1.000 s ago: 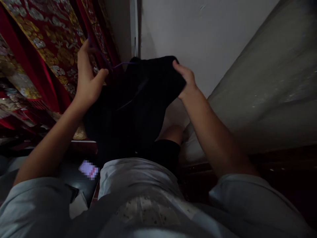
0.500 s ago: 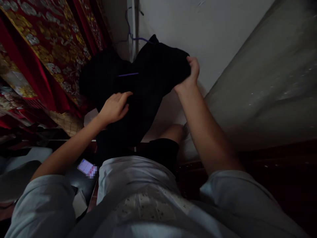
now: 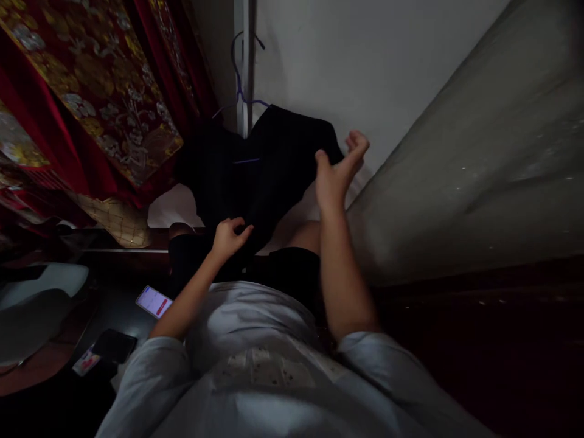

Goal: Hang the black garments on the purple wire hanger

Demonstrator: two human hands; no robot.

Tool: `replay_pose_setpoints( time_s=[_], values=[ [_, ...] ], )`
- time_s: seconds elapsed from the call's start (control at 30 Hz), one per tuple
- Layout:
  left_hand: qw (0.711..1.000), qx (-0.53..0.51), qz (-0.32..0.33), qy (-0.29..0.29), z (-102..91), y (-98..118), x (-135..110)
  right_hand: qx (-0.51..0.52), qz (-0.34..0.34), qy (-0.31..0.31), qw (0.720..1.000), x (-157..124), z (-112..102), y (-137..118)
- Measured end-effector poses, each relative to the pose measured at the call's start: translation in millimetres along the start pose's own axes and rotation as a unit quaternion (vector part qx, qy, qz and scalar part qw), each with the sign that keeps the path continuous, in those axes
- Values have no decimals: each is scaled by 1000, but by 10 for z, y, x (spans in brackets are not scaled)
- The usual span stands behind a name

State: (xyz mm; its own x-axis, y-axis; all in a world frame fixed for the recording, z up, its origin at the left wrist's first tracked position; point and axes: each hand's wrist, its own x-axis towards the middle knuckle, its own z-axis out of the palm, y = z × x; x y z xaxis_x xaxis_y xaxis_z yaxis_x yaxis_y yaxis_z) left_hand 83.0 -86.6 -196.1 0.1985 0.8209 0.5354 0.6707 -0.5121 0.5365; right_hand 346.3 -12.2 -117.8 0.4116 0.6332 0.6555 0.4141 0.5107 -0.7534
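A black top [image 3: 292,158] with a deep V-shaped neck hangs in front of me on a thin purple hanger [image 3: 240,91]. Part of the hanger's lower bar shows inside the neck opening. My left hand [image 3: 230,238] is at the lower front of the top, its fingers curled in on the dark cloth; the exact grip is hard to make out. Beside the sleeve on the right, my right hand [image 3: 335,176] is open, thumb and fingers spread, with nothing in it.
Red curtain-like cloth with gold and silver embroidery [image 3: 104,85] hangs at left. A pale wall [image 3: 365,61] and a plastic-wrapped bulk [image 3: 479,176] stand at right. A lit phone [image 3: 152,301] and a dark flat object [image 3: 115,345] lie at lower left, near a grey seat [image 3: 34,322].
My right hand has let go of the sleeve and opened. My left hand has moved down and slightly right on the cloth, its fingers curling. The top hangs lower and narrower in view.
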Motion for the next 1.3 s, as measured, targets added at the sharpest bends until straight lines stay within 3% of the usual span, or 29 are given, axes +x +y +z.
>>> replay_pose_setpoints(
  time_s=[0.03,0.07,0.1,0.2,0.27,0.37,0.47,0.6,0.77,0.93,1.1,1.3],
  values=[
    [998,-35,-17,40,80,37,-42,-8,-5,65,998,-201,27,-121],
    [994,-75,-34,72,148,78,-73,20,-2,79,997,-424,77,-233],
    [987,-118,-50,98,203,120,-96,58,22,45,997,-652,147,-326],
    [961,-222,-85,144,291,235,-135,115,121,-213,963,-1217,416,-436],
    [947,-263,-96,157,304,288,-153,93,134,-278,947,-1399,552,-394],
    [934,-301,-90,169,309,330,-181,87,130,-261,953,-1422,589,-287],
    [928,-317,-76,179,327,337,-203,121,161,-261,944,-1364,483,-212],
    [930,-304,-90,184,365,304,-225,145,168,-281,934,-1375,384,-152],
    [931,-285,-92,208,398,219,-284,147,166,-284,933,-1433,424,-119],
    [943,-257,-105,185,415,144,-317,138,162,-305,928,-1424,408,-149],
    [956,-212,-105,174,413,145,-302,141,140,-318,927,-1376,357,-147],
    [950,-246,-92,172,395,219,-306,116,87,-320,936,-1363,314,-171]
  ],
)
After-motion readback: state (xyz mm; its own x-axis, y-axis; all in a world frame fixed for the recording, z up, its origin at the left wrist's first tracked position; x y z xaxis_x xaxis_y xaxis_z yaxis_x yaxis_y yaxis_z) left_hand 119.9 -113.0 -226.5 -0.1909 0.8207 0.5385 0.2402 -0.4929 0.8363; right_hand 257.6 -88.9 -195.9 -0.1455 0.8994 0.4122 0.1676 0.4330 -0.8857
